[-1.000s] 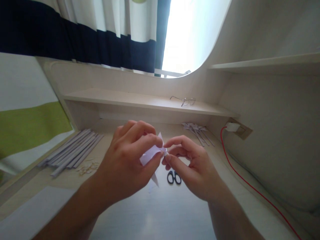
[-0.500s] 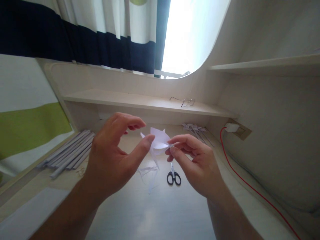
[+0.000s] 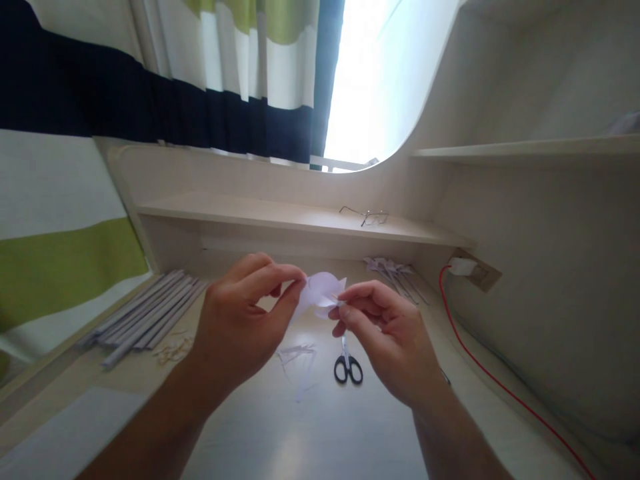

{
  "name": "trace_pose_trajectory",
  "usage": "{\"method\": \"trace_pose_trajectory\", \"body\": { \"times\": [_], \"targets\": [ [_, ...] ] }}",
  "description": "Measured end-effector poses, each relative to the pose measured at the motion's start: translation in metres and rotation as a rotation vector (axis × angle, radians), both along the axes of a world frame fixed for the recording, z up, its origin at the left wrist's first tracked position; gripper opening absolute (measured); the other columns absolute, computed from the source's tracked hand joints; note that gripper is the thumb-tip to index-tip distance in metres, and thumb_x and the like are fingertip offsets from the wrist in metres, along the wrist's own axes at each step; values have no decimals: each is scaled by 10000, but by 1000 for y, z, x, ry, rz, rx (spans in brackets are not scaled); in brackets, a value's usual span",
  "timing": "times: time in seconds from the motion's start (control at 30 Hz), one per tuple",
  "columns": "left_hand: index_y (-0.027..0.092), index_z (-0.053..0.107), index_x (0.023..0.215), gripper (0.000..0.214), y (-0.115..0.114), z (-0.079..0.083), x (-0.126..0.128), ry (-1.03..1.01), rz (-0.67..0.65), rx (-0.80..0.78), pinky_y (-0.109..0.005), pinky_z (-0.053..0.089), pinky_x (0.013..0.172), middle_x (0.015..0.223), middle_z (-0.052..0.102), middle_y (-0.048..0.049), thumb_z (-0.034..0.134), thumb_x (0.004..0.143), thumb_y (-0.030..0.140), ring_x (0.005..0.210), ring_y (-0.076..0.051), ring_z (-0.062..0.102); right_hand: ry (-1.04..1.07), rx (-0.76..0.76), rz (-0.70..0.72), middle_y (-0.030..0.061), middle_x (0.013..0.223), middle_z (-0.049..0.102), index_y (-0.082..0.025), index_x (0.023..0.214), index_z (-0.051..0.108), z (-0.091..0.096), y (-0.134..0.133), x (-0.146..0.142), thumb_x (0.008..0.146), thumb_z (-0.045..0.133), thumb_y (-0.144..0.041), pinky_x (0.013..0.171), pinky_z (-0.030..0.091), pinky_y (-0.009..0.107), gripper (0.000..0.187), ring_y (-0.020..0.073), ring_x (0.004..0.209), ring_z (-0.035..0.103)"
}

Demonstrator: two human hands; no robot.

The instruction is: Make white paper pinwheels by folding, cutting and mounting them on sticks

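Note:
A folded white paper piece point(image 3: 321, 288) with curved, petal-like flaps is held up above the desk between both hands. My left hand point(image 3: 255, 307) pinches the tip of one flap between thumb and forefinger. At the other side, my right hand point(image 3: 383, 333) grips the gathered part of the paper with thumb and fingertips, which partly hide it. Below the hands, black-handled scissors point(image 3: 348, 369) lie on the desk, blades pointing away. Thin white paper strips point(image 3: 299, 355) lie to their left.
Rolled paper tubes point(image 3: 145, 313) lie at the left, with small pale scraps point(image 3: 174, 349) beside them. Paper pieces on thin stems point(image 3: 391, 270) rest at the back right. Glasses point(image 3: 373, 218) sit on the shelf point(image 3: 260, 212). A red cable point(image 3: 480, 367) runs down the right from a white plug point(image 3: 463, 267).
My left thumb and forefinger, spread apart before, have closed on a flap of the paper. My right hand keeps its grip. The view has tilted slightly upward.

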State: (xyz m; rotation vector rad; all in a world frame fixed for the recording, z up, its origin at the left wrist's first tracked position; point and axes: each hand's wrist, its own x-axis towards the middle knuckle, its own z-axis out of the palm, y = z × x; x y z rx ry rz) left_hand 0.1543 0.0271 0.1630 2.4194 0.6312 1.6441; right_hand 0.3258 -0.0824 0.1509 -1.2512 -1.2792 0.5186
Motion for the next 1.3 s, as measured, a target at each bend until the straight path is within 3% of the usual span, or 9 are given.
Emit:
{"method": "trace_pose_trajectory", "body": {
  "times": [0.17,0.33,0.57,0.9,1.3],
  "targets": [
    [209,756,916,79,3,-2,0,-35,56,50,-264,430,580,696,593,18,700,881,166,619,-119,531,82,-62,-10,59,889,793,-174,975,652,1,3,3,947,672,-272,644,577,268,104,167,704,755],
    [208,761,926,137,6,-3,0,60,-209,144,-250,432,583,728,601,3,687,884,100,649,-115,546,62,-72,18,68,910,792,-174,978,653,1,3,2,948,690,-318,655,584,273,152,178,740,768],
    [179,770,933,141,11,-1,-2,187,-254,169,-260,425,587,676,637,-2,654,913,102,623,-121,535,-26,-16,5,50,896,791,-195,985,678,0,-3,-3,942,695,-260,721,605,308,80,194,803,771],
    [197,782,939,198,9,6,-5,133,-444,-58,-263,558,733,936,753,-46,672,878,44,839,-150,701,-218,36,-22,16,865,766,-219,999,697,0,-9,-6,935,671,-203,726,592,314,71,175,775,742],
    [229,737,901,216,-1,-2,-2,52,-399,-276,-282,628,706,936,758,-2,690,817,36,852,-168,720,-261,86,-73,8,819,753,-228,986,705,-1,-12,-7,919,669,-178,679,591,298,91,174,730,736]
  ]
}}
